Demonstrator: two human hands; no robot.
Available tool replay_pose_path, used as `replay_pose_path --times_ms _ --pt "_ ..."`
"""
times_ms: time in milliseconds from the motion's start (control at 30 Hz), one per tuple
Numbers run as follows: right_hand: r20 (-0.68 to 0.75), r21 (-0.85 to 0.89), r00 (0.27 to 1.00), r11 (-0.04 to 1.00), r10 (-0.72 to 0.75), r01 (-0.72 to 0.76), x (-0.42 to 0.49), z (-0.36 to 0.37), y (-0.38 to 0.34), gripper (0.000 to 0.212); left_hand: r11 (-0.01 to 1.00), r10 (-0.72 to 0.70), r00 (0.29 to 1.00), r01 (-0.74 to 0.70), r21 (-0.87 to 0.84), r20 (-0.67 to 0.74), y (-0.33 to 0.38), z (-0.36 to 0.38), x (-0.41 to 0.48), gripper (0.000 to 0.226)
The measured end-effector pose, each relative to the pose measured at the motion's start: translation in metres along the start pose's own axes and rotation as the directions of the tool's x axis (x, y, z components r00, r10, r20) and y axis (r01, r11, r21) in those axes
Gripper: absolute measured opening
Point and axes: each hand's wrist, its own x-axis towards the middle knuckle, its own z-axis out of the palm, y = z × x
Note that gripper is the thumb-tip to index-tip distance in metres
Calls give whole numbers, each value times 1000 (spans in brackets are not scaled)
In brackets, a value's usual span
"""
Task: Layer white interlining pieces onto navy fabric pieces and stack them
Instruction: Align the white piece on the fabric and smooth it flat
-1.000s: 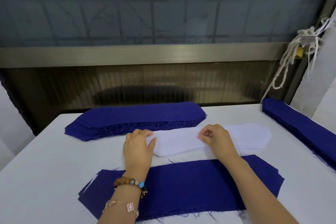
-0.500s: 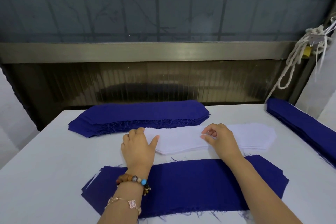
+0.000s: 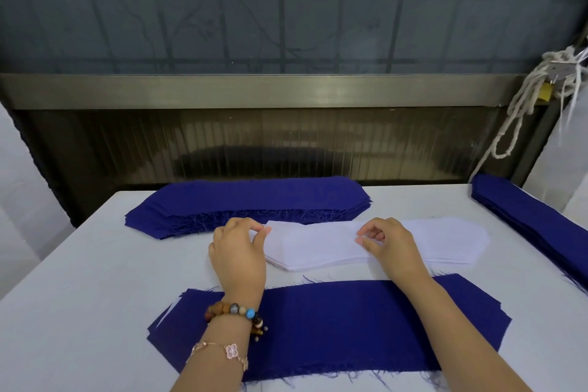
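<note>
On the white cloth-covered worktop [image 3: 95,280], a flat stack of long navy fabric pieces [image 3: 350,328] lies nearest. Just behind it lies a stack of white interlining pieces [image 3: 445,240]. Behind that, further left, sits a second navy fabric stack [image 3: 254,200]; a third navy fabric stack [image 3: 534,223] lies along the right edge.

The white interlining stack [image 3: 318,248] lies flat, pinched by the left hand [image 3: 237,251] at its end, right hand [image 3: 393,247] mid-length; frayed navy pieces [image 3: 334,325] lie under both wrists.

White table [image 3: 79,296] across lower frame, dark ribbed panel [image 3: 254,143] behind it, brushed metal rail [image 3: 254,91] at mid-height, gridded grey window [image 3: 286,9] above, knotted white rope [image 3: 521,105] with yellow padlock [image 3: 545,92] upper right.
</note>
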Motion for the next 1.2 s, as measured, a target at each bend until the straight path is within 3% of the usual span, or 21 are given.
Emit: replay_pose_path --times_ms 133,200,333,433,567,767,833,933,1100,1200 --pt "-3 5 1000 1000 -3 3 0 0 0 7 944 51 997 -28 -328 60 0 2 -2 8" --pt "-5 9 1000 1000 -6 6 0 0 0 8 911 83 989 -24 -413 126 2 2 -2 13" --pt "-2 -13 1000 1000 -5 5 -1 0 0 7 890 63 949 87 -448 309 4 4 -1 33" --pt "-10 1 1000 1000 -5 5 -1 0 1 8 903 37 964 80 -422 263 1 5 1 13" --pt "-10 6 1000 1000 -6 6 0 1 1 12 817 17 962 144 -558 274 4 -2 2 13" --pt "17 11 1000 1000 7 -7 -1 0 -1 61 780 17 944 193 -595 329 8 -2 1 12" --pt "23 -12 1000 1000 -15 15 -1 -1 -2 67 778 17 949 185 -601 315 8 -3 1 23" --pt "17 -78 1000 997 -25 27 0 -1 -3 60 778 10 951 187 -599 310 9 -4 1 28" --pt "-33 -178 999 984 -22 16 4 -3 2 21 792 20 951 174 -586 308 6 -1 2 28" --pt "-97 -284 994 959 -44 15 4 -11 9 13 809 -16 951 195 -555 310 1 2 2 28"
